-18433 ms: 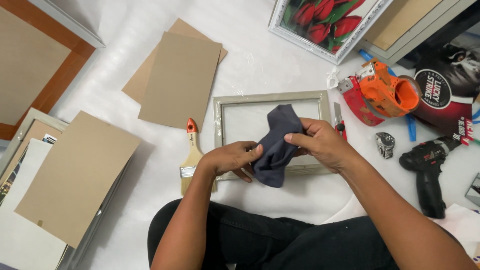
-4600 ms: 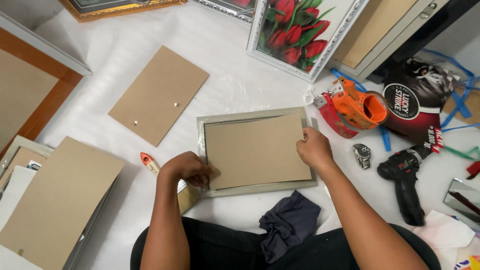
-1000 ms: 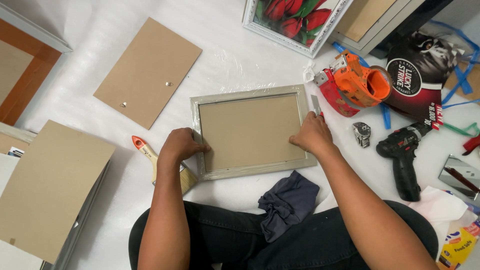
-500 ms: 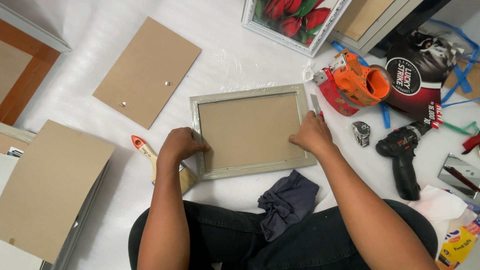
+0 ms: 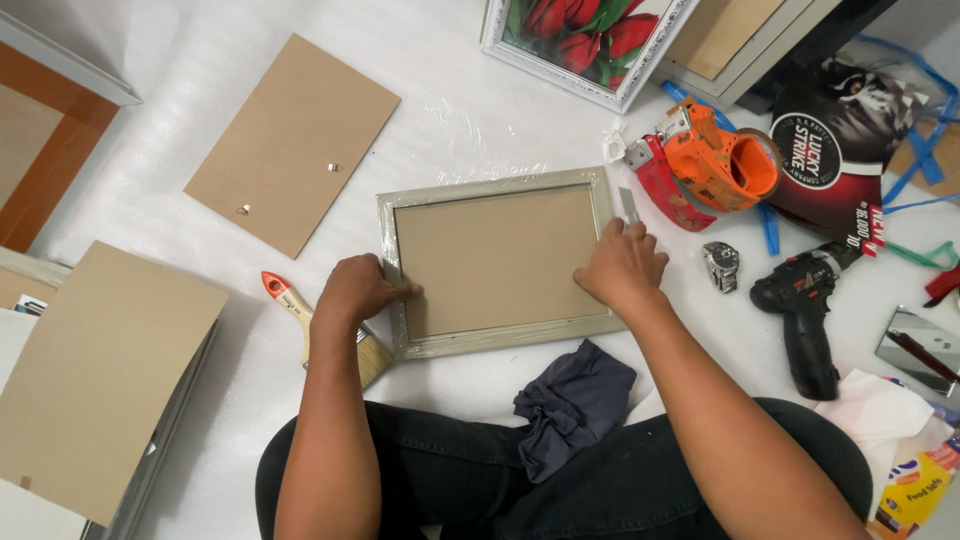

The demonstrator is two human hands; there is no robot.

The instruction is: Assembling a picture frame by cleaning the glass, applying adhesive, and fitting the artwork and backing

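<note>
Frame [image 5: 497, 262]: grey-silver, lying back-up on the white sheet just in front of the person's lap, brown backing board [image 5: 495, 255] seated in its recess; long axis left to right, right end tipped slightly far; open back faces up.
Change: against the views of a second and half a second ago, frame, board and both hands sit as they did; the board is in and held, which suggests the seating is done and fastening is what remains.
Left hand [image 5: 358, 290]: fingers together, pressed flat on the left rail and board edge.
Right hand [image 5: 622, 268]: fingers curled and pressed on the right rail; a grey blade-like tool [image 5: 628, 205] shows just beyond the fingertips; whether it is held, cannot tell.
Brush [image 5: 320, 327]: left of frame, partly under the left wrist.
Cloth [image 5: 572, 405]: dark, crumpled, near edge, on the lap.
Loose board [image 5: 292, 143]: far left.
Drill [image 5: 805, 310]: right, well apart.
</note>
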